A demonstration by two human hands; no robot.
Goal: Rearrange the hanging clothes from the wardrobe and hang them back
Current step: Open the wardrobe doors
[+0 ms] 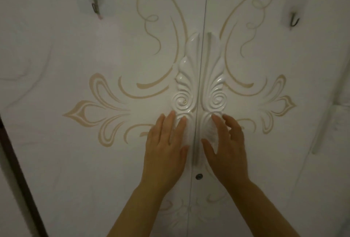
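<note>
Behind the shut wardrobe (75, 161) doors the clothes must hang; none can be seen. The two doors meet at a thin gap (202, 47) running up and down. A tall, bumpy white handle sits on each side of it. The left hand (166, 153) lies on the left handle (184, 89), fingers (171, 123) straight and loose, holding nothing. The right hand (229, 153) touches the right handle (216, 89), fingers spread and loose. Each hand is nearest its own handle. Two hooks (96, 6) stick higher up, and a keyhole (198, 175) sits low. No words to read.
</note>
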